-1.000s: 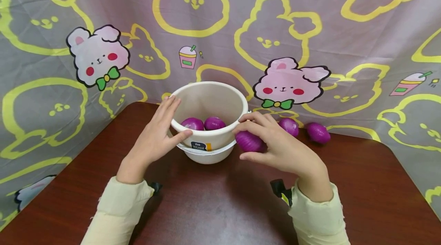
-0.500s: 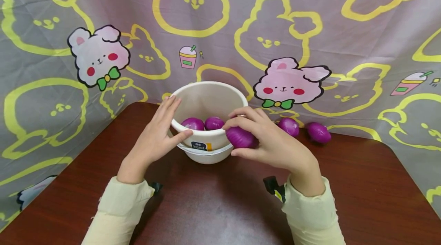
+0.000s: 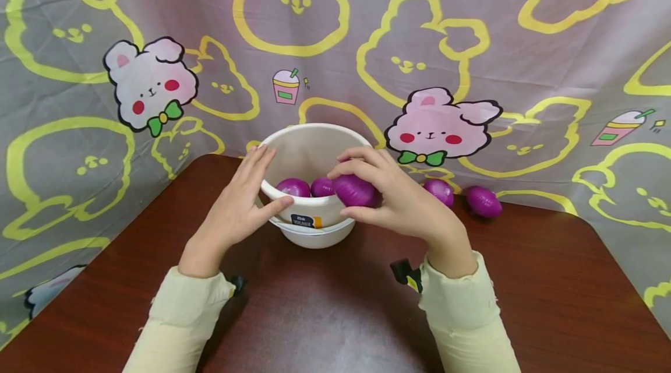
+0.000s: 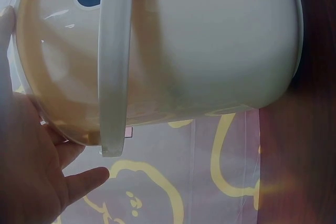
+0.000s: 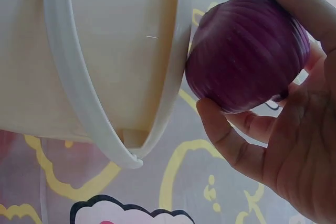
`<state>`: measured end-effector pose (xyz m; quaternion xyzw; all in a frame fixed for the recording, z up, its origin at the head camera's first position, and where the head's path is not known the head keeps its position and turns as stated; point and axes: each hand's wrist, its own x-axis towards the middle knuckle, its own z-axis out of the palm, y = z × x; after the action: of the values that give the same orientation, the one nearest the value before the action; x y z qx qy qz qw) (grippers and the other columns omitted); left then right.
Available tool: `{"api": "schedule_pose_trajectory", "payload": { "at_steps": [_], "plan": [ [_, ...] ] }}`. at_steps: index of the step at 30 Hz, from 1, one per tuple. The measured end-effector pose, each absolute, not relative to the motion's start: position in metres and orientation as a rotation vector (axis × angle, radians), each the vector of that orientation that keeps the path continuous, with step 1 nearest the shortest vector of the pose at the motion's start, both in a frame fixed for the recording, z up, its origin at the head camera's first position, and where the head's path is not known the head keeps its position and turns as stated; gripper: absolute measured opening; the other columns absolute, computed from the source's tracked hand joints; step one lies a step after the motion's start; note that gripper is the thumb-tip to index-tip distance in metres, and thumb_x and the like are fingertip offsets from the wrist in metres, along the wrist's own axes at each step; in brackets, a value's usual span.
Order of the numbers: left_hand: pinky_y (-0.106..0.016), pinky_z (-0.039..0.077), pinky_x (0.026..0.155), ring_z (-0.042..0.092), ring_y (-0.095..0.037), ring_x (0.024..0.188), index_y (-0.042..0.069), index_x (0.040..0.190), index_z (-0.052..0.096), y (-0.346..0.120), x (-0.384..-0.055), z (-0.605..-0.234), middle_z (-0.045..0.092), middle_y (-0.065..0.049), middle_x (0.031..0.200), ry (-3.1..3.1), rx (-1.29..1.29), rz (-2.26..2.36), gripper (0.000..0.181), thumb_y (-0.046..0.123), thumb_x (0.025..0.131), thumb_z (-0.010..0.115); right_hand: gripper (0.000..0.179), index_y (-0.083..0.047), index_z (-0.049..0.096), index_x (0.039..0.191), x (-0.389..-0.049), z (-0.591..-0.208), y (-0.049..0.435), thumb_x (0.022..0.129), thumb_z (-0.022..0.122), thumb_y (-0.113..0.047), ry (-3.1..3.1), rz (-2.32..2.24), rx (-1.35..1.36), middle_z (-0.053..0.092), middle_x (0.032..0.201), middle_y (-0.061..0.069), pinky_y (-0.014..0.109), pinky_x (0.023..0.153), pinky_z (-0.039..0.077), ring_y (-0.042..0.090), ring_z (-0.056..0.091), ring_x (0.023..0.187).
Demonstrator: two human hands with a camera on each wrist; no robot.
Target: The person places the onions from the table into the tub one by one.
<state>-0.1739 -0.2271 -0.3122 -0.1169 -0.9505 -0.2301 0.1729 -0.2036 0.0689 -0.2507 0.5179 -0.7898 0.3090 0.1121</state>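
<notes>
My right hand (image 3: 395, 198) grips a purple-skinned red onion (image 3: 355, 191) at the right side of the white bucket's rim. The right wrist view shows this onion (image 5: 249, 53) between thumb and fingers, level with the rim. Two more onions, one at the left (image 3: 293, 187) and one at the right (image 3: 321, 187), lie inside the bucket (image 3: 299, 210). At the rim's left side rests my left hand (image 3: 230, 210), fingers extended along the outside and thumb across the front. The bucket's handle (image 4: 115, 66) hangs down in front, as the left wrist view shows.
To the right of the bucket, two onions lie on the brown table (image 3: 335, 309): one (image 3: 439, 191) partly behind my right hand, the other (image 3: 483, 201) farther right. A patterned cloth (image 3: 335, 41) with cartoon animals hangs close behind the bucket.
My right hand has carried the onion left and slightly up, from beside the bucket to its rim. The left hand has stayed at the rim.
</notes>
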Motion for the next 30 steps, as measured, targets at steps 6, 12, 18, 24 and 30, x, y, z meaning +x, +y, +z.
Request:
{"api": "schedule_pose_trajectory", "payload": {
  "at_steps": [6,12,18,24,30],
  "plan": [
    [-0.067,0.028,0.114,0.007,-0.033,0.156,0.016,0.160,0.020,-0.227,-0.174,-0.312,0.013,-0.009,0.168,-2.706,-0.326,-0.655,0.095,0.064,0.089,0.059,0.046,-0.015,0.065,0.123,-0.208,-0.250,0.063,0.081,0.083,-0.023,-2.282,0.914,1.536,0.052,0.135,0.006,0.041,0.102,0.046,0.023,0.041,0.130],
    [-0.067,0.028,0.114,0.005,-0.031,0.156,0.017,0.160,0.019,-0.227,-0.174,-0.313,0.013,-0.008,0.168,-2.705,-0.322,-0.662,0.095,0.065,0.089,0.059,0.046,-0.015,0.065,0.124,-0.212,-0.247,0.055,0.082,0.082,-0.024,-2.265,0.909,1.562,0.052,0.136,0.006,0.043,0.106,0.042,0.022,0.041,0.133],
    [-0.067,0.029,0.113,0.004,-0.030,0.157,0.016,0.160,0.019,-0.227,-0.174,-0.313,0.012,-0.008,0.168,-2.710,-0.321,-0.665,0.095,0.065,0.089,0.059,0.045,-0.014,0.065,0.123,-0.217,-0.247,0.044,0.083,0.081,-0.025,-2.221,0.914,1.599,0.051,0.136,0.007,0.042,0.106,0.044,0.023,0.040,0.134],
    [-0.067,0.029,0.114,0.004,-0.031,0.156,0.017,0.160,0.019,-0.227,-0.174,-0.313,0.011,-0.007,0.168,-2.713,-0.323,-0.664,0.095,0.065,0.089,0.058,0.047,-0.015,0.064,0.125,-0.222,-0.249,0.036,0.083,0.082,-0.026,-2.239,0.916,1.579,0.051,0.137,0.007,0.041,0.103,0.048,0.023,0.040,0.135],
    [-0.066,0.028,0.115,0.005,-0.030,0.156,0.017,0.160,0.019,-0.227,-0.173,-0.313,0.011,-0.007,0.168,-2.710,-0.326,-0.663,0.094,0.064,0.089,0.059,0.048,-0.017,0.064,0.126,-0.229,-0.252,0.028,0.083,0.081,-0.027,-2.288,0.928,1.556,0.051,0.140,0.006,0.040,0.102,0.049,0.024,0.039,0.135]
  ]
}}
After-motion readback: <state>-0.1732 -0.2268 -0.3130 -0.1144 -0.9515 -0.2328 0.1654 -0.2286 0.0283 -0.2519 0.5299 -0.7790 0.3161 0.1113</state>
